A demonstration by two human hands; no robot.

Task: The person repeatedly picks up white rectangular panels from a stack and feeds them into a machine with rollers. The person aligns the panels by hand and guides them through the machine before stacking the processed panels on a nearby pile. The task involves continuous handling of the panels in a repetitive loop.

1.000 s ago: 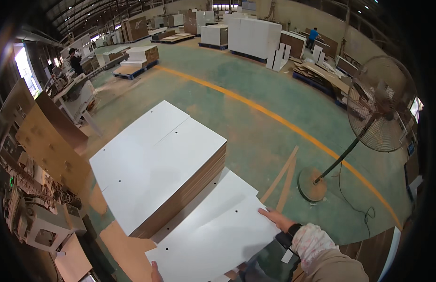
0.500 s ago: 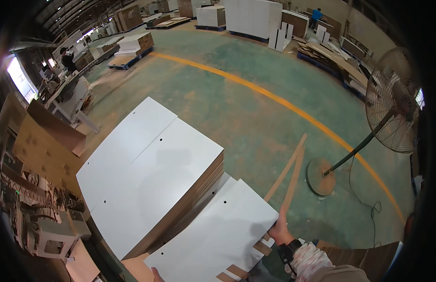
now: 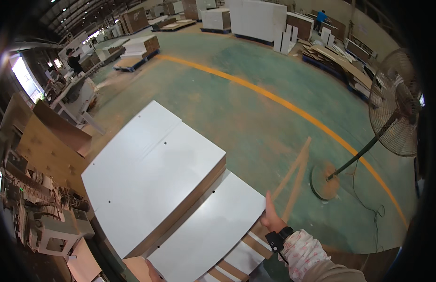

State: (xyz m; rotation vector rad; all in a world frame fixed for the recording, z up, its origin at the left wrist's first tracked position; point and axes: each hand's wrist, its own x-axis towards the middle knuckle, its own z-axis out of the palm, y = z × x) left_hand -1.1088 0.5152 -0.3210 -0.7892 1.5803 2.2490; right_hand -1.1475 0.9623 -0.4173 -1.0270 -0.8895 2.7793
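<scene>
A white panel (image 3: 208, 225) with small dark holes lies on a lower pile, close along the side of a taller stack of white panels (image 3: 157, 174) whose brown edges show. My right hand (image 3: 272, 218), with a dark band on the wrist, holds the panel's right end at the edge, thumb pointing up. My left hand (image 3: 153, 272) is at the panel's near left corner, mostly cut off by the lower rim; its fingers are largely hidden. Beneath the panel's near edge, white and brown strips (image 3: 255, 245) stick out.
A standing fan (image 3: 395, 103) with a round base and trailing cable is at the right. Two thin wooden strips (image 3: 295, 176) lie on the green floor. Machinery (image 3: 58, 235) and brown boards (image 3: 51, 145) are at the left. Loaded pallets (image 3: 138, 51) and two people are farther off.
The panel has moved left and away from me, closer against the taller stack, and covers the piece under it. My right hand has shifted slightly left and up with it.
</scene>
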